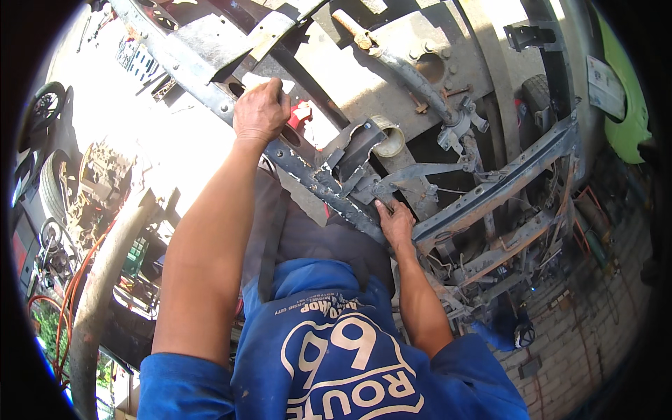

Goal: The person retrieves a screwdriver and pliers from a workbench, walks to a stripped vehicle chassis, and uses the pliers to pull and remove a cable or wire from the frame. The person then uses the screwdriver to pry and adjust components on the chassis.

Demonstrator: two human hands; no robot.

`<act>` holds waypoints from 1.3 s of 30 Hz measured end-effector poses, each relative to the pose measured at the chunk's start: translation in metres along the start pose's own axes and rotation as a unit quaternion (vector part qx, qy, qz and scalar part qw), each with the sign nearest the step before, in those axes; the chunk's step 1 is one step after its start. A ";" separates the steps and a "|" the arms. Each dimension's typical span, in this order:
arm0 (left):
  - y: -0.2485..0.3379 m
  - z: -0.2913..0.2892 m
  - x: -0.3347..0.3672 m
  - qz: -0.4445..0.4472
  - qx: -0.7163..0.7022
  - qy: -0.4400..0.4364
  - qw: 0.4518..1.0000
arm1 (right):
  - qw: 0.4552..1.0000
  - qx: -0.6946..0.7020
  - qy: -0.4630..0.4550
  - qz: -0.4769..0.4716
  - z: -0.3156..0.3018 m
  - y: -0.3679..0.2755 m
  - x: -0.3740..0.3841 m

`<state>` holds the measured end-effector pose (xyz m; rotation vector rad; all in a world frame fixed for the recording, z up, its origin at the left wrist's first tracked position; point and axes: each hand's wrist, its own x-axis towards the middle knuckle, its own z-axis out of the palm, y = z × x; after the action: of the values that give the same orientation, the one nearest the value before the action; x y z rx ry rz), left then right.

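Observation:
A dark vehicle chassis frame with chipped, worn paint runs diagonally before me. My left hand is closed at the upper left rail, its knuckles up. Pale edges of something whitish show at its fingers, but what it is cannot be made out. Lower right, my right hand grips the frame near a corner joint, thumb on top and some fingers hidden behind the metal. Between the hands a dark bracket with flaked edges stands on the rail, beside a pale round cup-shaped part.
A rusty steering shaft and linkage cross the frame's far side. Another rail extends right. A thick pipe and orange hoses lie left, with tires beyond. A green body panel stands far right, above brick paving.

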<state>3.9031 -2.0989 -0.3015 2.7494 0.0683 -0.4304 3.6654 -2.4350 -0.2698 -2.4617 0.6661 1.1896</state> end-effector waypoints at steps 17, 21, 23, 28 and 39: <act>-0.001 0.000 0.000 0.012 -0.017 0.012 1.000 | 0.993 0.112 0.014 -0.039 0.007 -0.005 -0.010; -0.002 0.000 0.001 0.006 -0.020 0.004 1.000 | 0.990 0.126 0.058 -0.028 0.013 0.001 -0.011; -0.003 -0.001 0.001 0.010 -0.016 0.027 0.999 | 0.981 0.169 0.080 -0.055 0.015 0.002 -0.008; -0.002 0.003 0.000 0.022 -0.013 0.029 0.999 | 0.988 0.125 0.040 -0.083 0.007 0.000 0.006; 0.060 -0.005 -0.002 0.028 -0.185 -0.021 0.982 | 0.989 0.108 0.082 -0.056 0.013 0.007 0.016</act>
<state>3.9084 -2.1534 -0.2759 2.3693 0.0546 -0.4143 3.6617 -2.4385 -0.2911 -2.3935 0.6526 0.8335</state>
